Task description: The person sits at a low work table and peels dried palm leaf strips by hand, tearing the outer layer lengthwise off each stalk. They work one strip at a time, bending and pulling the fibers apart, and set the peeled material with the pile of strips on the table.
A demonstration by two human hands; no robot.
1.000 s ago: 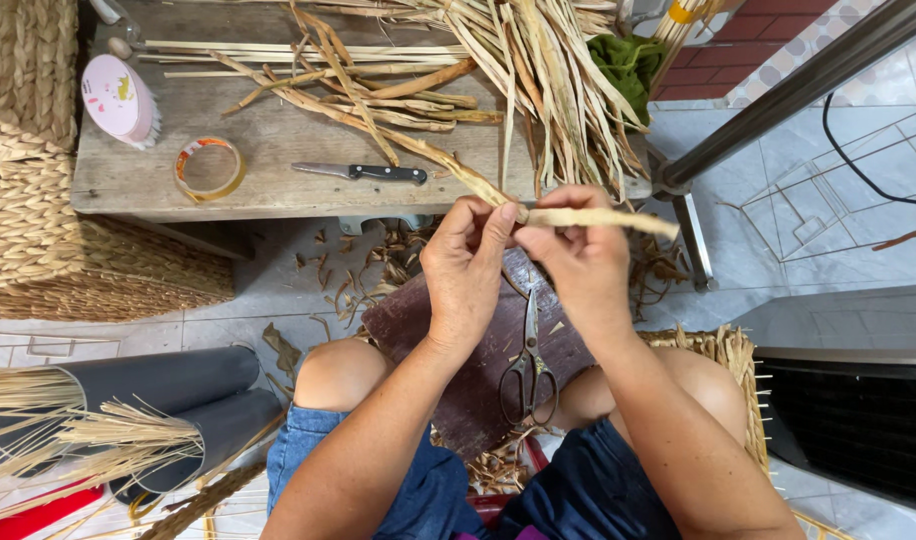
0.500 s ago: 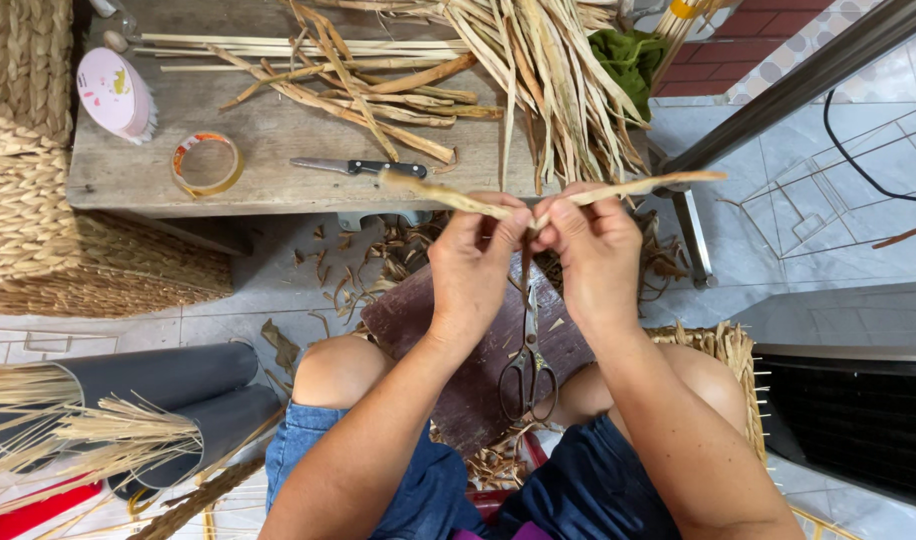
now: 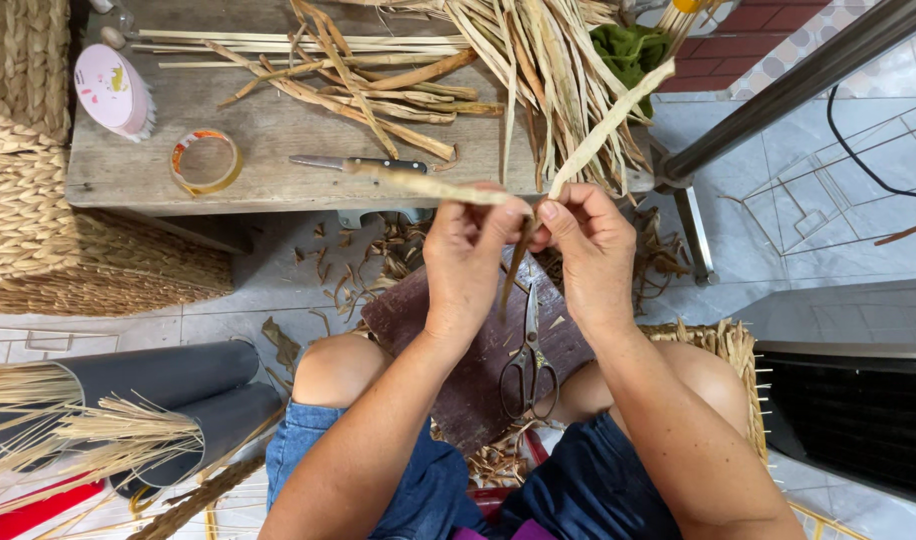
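the left hand and the right hand meet above the lap, each pinched shut on part of a pale dried flat leaf strip; one branch runs left from the left thumb toward the low grey wooden counter, the other rises up and right over the heap, and a darker tail hangs down between the two hands. just beyond the knuckles, on the counter, lies a knife with a black handle, partly crossed by the left branch of the strip. behind it spreads a loose pile of dried tan leaf strips, with a green cloth at its far edge. a roll of clear tape and a round pink container sit at the counter's left end. on the lap rests a dark brown board carrying black-handled scissors, directly under the hands. woven straw baskets stand at left, dark grey tubes holding straw bundles lie on the tiled floor, and leaf scraps litter the floor under the counter.
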